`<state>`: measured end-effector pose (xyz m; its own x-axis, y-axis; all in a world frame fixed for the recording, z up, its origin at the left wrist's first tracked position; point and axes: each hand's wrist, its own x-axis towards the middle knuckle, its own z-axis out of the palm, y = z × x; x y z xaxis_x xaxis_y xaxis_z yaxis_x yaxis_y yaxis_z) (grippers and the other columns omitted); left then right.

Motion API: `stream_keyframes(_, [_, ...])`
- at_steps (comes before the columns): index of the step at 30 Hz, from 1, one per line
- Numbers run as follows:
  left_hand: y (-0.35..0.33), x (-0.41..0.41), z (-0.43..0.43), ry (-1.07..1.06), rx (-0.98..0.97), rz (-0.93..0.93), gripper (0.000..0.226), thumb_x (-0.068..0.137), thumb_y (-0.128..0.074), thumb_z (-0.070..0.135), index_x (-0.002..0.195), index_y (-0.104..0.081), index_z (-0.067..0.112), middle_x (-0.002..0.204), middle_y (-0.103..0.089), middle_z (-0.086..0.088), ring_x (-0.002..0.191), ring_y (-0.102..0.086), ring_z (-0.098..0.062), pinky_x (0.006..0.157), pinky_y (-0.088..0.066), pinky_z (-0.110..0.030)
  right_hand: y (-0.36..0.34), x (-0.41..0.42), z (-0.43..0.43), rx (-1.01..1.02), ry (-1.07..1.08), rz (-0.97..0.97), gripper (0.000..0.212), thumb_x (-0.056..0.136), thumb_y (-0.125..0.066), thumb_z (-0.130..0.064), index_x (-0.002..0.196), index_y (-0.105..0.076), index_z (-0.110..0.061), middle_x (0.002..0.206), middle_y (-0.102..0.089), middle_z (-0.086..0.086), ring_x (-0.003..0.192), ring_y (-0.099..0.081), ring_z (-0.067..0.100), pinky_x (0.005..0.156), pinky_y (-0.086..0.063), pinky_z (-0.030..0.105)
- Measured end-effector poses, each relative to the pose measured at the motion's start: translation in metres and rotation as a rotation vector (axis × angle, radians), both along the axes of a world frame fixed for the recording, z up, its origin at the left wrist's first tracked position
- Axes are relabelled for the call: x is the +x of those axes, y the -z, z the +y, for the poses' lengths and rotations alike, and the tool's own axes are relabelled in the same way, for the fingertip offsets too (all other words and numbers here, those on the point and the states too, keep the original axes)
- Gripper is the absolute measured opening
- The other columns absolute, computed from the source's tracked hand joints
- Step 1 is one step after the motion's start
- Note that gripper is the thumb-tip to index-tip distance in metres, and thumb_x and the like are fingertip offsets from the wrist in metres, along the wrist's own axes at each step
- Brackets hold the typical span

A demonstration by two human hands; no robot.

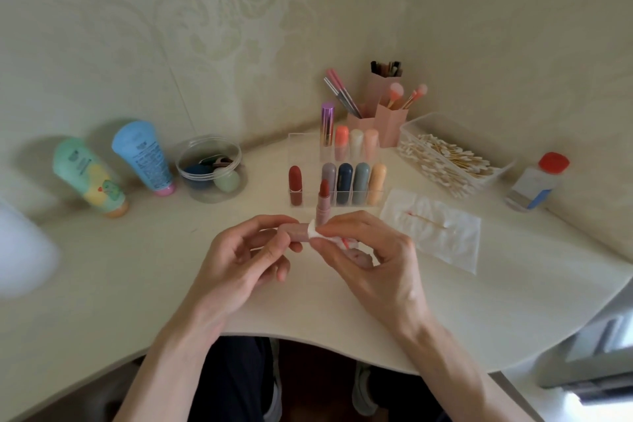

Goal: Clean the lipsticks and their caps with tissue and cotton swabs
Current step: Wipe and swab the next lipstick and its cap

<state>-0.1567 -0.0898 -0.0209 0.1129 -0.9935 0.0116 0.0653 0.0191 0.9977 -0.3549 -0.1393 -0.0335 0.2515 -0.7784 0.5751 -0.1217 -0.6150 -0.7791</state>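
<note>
Cap (296, 231) looks light, stiff, slick; left hand (236, 260) fingers grip its barrel, best hold. Right hand (373, 250) fingers pinch soft tissue (313, 229) at its mouth.

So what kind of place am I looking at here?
Most likely a home dressing table in a wallpapered corner: a clear lipstick organizer, pink cups of makeup brushes and a tub of cotton swabs stand on it.

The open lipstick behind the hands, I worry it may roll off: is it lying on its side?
No, the open lipstick stands upright, bullet pointing up, just in front of the clear organizer.
</note>
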Motion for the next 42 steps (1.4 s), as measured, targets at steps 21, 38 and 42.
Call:
stream_keyframes(21, [0.004, -0.007, -0.009, -0.006, -0.020, 0.055, 0.028, 0.090, -0.066, 0.036, 0.099, -0.083, 0.017, 0.081, -0.071, -0.008, 0.065, -0.053, -0.018, 0.053, -0.035, -0.020, 0.004, -0.002, -0.002, 0.202, -0.186, -0.040, 0.019, 0.095, -0.075, -0.008, 0.112, -0.081, -0.008, 0.101, -0.075, 0.000, 0.092, -0.074, 0.014, 0.082, -0.053, 0.019])
stream_keyframes(38, [0.004, -0.006, -0.007, 0.006, -0.038, 0.067, 0.022, 0.092, -0.068, 0.023, 0.106, -0.082, 0.013, 0.088, -0.075, -0.012, 0.066, -0.053, -0.018, 0.053, -0.036, -0.019, 0.002, 0.000, 0.001, 0.103, -0.014, -0.023, 0.015, 0.087, -0.085, -0.007, 0.100, -0.083, -0.015, 0.100, -0.075, -0.005, 0.094, -0.075, 0.013, 0.082, -0.054, 0.019])
stream_keyframes(42, [0.005, -0.007, -0.008, -0.001, -0.048, 0.046, 0.019, 0.092, -0.070, 0.019, 0.106, -0.082, 0.013, 0.083, -0.072, -0.019, 0.067, -0.055, -0.020, 0.051, -0.036, -0.020, 0.004, 0.001, -0.001, 0.246, -0.142, -0.056, 0.020, 0.090, -0.082, -0.010, 0.109, -0.082, -0.015, 0.108, -0.079, -0.003, 0.101, -0.076, 0.018, 0.089, -0.057, 0.027])
